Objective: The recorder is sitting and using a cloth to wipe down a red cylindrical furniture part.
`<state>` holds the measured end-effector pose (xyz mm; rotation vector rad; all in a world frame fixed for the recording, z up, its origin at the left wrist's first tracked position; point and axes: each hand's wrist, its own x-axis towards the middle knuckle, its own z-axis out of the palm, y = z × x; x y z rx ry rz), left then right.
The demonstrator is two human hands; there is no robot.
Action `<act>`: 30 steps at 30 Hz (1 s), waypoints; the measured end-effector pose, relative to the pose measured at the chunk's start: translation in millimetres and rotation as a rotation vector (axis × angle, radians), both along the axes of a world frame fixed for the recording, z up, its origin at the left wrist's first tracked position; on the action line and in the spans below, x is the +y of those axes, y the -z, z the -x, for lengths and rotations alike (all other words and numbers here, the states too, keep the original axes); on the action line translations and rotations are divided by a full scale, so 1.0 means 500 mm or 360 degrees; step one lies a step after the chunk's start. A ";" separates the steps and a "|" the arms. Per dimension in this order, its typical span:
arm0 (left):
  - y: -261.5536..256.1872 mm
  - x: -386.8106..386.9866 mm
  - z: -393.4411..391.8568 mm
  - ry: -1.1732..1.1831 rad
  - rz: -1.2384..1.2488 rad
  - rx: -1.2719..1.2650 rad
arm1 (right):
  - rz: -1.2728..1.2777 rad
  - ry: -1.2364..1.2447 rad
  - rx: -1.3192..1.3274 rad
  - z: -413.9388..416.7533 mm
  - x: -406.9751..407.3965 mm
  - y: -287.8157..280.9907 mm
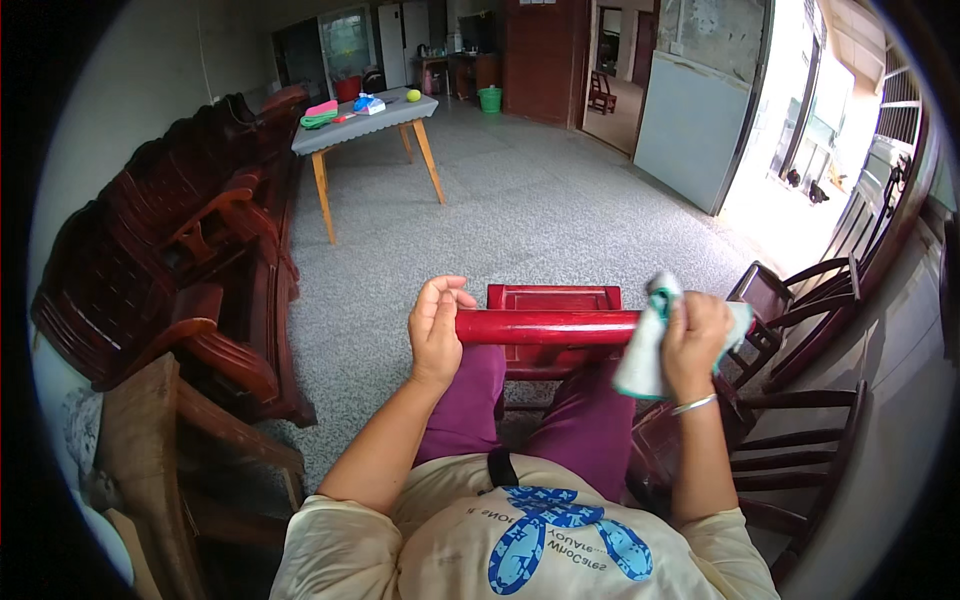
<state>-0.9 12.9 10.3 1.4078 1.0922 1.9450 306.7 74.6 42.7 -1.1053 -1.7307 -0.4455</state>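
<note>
A glossy red chair [551,327] lies across my knees, its smooth rail facing up and a framed red panel beyond it; I cannot tell exactly which kind of seat it is. My left hand [439,326] is at the rail's left end, palm against it, with fingers curled loosely upward. My right hand [694,341] grips a white cloth with green edging [641,367], which wraps over the rail near its right end. That end is mostly hidden by the cloth and hand.
Dark wooden chairs [795,465] stand close on my right. A carved wooden sofa [217,300] runs along the left, with a brown wooden piece [139,450] nearer me. Ahead, a cloth-covered table [367,124] holds folded cloths and a yellow-green ball.
</note>
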 end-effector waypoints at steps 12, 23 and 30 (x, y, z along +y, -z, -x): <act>-0.033 -0.025 0.003 0.0441 0.0098 -0.0577 | -0.0233 -0.0837 -0.0473 0.365 -0.116 -0.014; -0.020 -0.006 -0.005 -0.0068 0.0259 0.0165 | 0.0194 -0.0836 -0.0399 0.098 -0.078 -0.032; -0.002 0.004 0.000 -0.0136 0.0115 0.0203 | 0.0407 -0.0547 -0.0116 -0.079 -0.031 -0.038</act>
